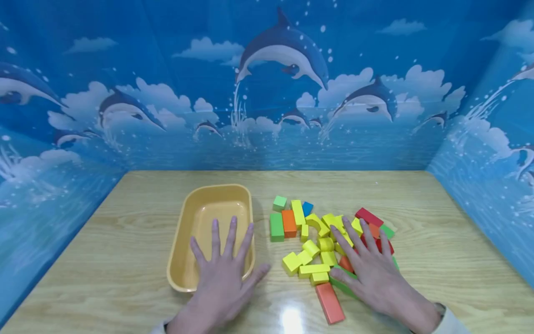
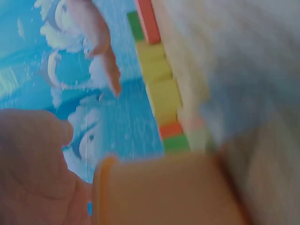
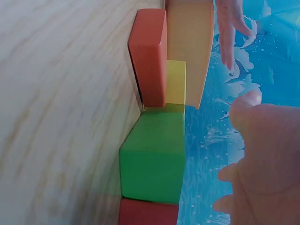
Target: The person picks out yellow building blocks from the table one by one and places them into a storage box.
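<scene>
My left hand [image 1: 225, 278] hovers with spread fingers over the near part of a yellow-orange plastic tub [image 1: 177, 250], which has nothing in it that I can see. My right hand [image 1: 371, 273] is spread in the same way above the right part of a pile of toy blocks. Yellow blocks [image 1: 314, 269] fill the middle of the pile, with an arch among them. Partly beneath the right hand lie a green block [image 3: 152, 157] and several red ones. A salmon-red block [image 1: 330, 304] lies nearest to me. Neither hand holds anything.
At the pile's far left lie a green block [image 1: 277, 227], an orange block [image 1: 289, 223], a small light green block [image 1: 280, 202] and a blue block [image 1: 307, 208]. The wooden table [image 1: 104, 260] is bordered by a blue dolphin-print cloth [image 1: 267, 139] at the back and sides.
</scene>
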Demonstrator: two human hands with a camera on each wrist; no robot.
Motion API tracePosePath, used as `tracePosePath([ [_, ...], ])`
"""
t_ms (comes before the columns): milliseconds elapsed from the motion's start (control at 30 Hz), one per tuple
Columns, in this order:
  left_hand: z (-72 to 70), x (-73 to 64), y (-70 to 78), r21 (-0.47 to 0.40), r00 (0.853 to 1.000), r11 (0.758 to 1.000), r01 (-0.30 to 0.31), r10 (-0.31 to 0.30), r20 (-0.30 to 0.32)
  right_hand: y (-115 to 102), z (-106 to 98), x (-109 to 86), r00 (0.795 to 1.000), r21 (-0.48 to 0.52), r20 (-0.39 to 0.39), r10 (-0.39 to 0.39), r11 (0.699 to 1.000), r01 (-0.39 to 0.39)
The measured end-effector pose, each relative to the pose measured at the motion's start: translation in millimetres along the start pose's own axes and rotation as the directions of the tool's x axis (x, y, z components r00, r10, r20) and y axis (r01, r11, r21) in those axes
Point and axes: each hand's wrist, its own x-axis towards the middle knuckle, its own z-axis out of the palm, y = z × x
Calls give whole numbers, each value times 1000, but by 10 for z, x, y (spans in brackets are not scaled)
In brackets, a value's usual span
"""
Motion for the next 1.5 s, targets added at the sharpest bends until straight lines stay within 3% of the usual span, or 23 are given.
tracePosePath([
  [133, -203, 86, -304, -61, 998, 996, 62, -63, -11, -20, -8, 39, 996, 6, -86, -36, 999, 37],
  [267, -337, 104, -643, -140, 987, 977, 161, -163, 2, -62, -26, 84, 971, 8, -206, -124, 992, 129],
  [400, -306, 71, -927, -208, 980, 960, 187, -196, -22, -116, -39, 114, 939, 23, -253, -234, 968, 248],
  [533, -222, 36, -1094, -313, 976, 926, 210, -217, 14, -158, -28, 114, 929, 28, -235, -285, 954, 299],
  [700, -173, 11, -1177, -420, 969, 878, 227, -248, 6, -193, -3, 118, 938, 19, -210, -277, 958, 287],
  [867, -187, 6, -1171, -454, 949, 834, 313, -298, 107, -240, -31, 139, 964, 11, -120, -239, 970, 242],
  [967, -193, -15, -1135, -437, 947, 840, 322, -295, 130, -273, -38, 158, 974, 17, -67, -216, 976, 218],
  [1067, -173, -54, -1094, -430, 959, 857, 283, -268, 96, -292, -14, 173, 978, 29, -27, -207, 978, 207],
  [1133, -147, -71, -1073, -444, 962, 855, 269, -262, 79, -289, 9, 173, 979, 42, -14, -204, 978, 205],
  [1200, -111, -81, -1071, -478, 961, 836, 269, -268, 71, -280, 28, 165, 979, 41, -14, -205, 978, 206],
  [1367, -39, -95, -1099, -548, 941, 773, 320, -328, 87, -267, 60, 145, 979, 33, -33, -203, 978, 204],
  [1500, 5, -101, -1100, -601, 927, 728, 330, -370, 61, -265, 75, 137, 979, 30, -37, -201, 979, 202],
])
